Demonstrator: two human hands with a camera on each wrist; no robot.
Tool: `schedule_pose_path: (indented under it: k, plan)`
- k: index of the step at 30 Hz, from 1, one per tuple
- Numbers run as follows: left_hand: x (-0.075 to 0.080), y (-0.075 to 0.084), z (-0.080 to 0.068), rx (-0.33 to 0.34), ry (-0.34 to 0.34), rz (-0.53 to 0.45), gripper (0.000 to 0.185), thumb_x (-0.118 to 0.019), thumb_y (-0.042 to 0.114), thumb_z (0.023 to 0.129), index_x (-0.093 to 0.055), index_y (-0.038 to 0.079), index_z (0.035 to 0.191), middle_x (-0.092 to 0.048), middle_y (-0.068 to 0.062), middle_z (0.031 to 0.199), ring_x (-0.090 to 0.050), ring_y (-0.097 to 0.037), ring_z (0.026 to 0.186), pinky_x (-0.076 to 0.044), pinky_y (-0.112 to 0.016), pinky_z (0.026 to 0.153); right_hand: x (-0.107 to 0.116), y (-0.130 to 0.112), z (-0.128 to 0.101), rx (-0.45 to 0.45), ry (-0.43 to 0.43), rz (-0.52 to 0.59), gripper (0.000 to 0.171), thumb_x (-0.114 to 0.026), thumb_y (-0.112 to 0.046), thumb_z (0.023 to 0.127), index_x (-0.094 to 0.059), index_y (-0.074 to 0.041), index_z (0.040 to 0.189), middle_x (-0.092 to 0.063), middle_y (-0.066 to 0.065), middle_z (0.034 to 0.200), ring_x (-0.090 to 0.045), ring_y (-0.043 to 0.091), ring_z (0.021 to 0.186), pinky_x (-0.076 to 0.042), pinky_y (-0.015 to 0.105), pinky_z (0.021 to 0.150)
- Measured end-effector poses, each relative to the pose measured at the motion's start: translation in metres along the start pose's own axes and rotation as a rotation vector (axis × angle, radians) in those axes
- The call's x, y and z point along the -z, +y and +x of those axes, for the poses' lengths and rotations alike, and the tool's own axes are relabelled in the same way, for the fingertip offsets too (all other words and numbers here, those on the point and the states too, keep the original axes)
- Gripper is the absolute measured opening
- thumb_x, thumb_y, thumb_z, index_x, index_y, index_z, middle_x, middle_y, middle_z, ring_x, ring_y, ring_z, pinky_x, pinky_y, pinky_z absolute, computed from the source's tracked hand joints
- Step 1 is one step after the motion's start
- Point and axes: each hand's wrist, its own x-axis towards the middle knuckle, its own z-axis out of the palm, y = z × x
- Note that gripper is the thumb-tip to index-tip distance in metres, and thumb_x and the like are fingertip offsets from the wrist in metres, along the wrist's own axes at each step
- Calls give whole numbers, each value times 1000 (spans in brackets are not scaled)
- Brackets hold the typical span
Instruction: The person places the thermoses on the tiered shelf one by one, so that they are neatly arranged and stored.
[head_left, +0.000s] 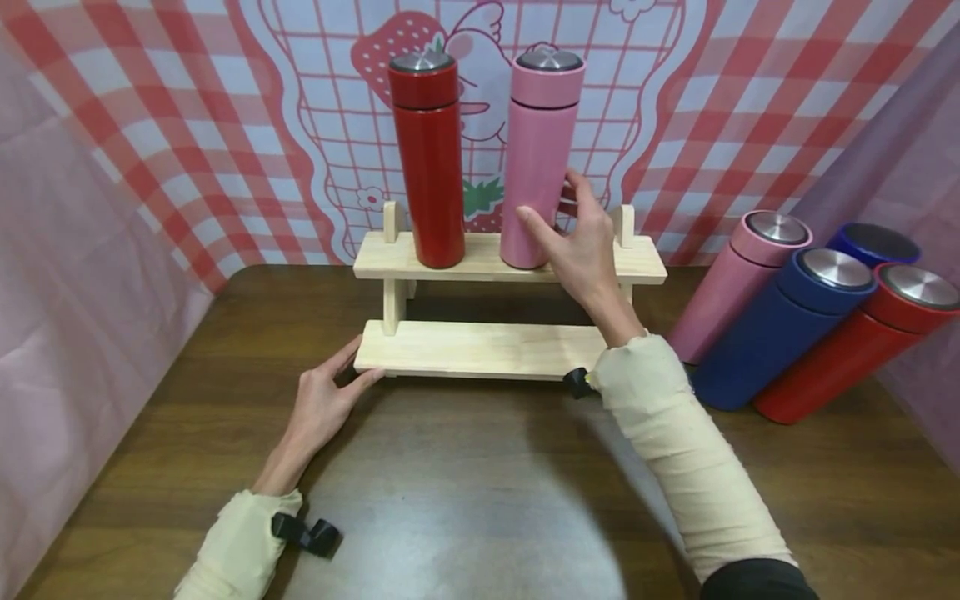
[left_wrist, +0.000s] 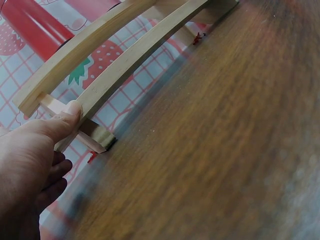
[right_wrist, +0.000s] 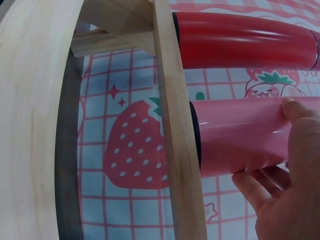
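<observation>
A two-tier wooden rack (head_left: 480,348) stands on the table. My left hand (head_left: 324,408) pinches the left end of its lower shelf, the thumb (left_wrist: 73,111) at the front edge and the other fingers round the side. On the upper shelf stands a pink thermos bottle (head_left: 542,158) with a steel-topped lid. My right hand (head_left: 588,246) holds it low on the body, thumb in front and fingers round its right side. In the right wrist view, the base of the pink bottle (right_wrist: 240,135) is at the shelf board. A red thermos bottle (head_left: 431,167) is upright to its left.
At the right, several more bottles lean together: a pink one (head_left: 738,279), a blue one (head_left: 783,325), a red one (head_left: 862,342), and another blue one (head_left: 876,242) behind. A checked cloth (head_left: 247,125) with strawberry prints hangs behind the rack; pink cloth (head_left: 67,292) borders the left.
</observation>
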Motion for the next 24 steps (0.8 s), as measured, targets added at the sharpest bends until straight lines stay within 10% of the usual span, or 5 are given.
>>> schedule_pose_path:
  k: [24]
  plan:
    - [0,1,-1,-3,6,8,65,-81,25,94,-55,0,148,-60,-22,139,-56,-37,131,-45,-57,105,21,-16,-13,-91,-60,-21,70,-78,-25,95,-45,0,152,-62,21,135,-64,31,120,-54,48,97]
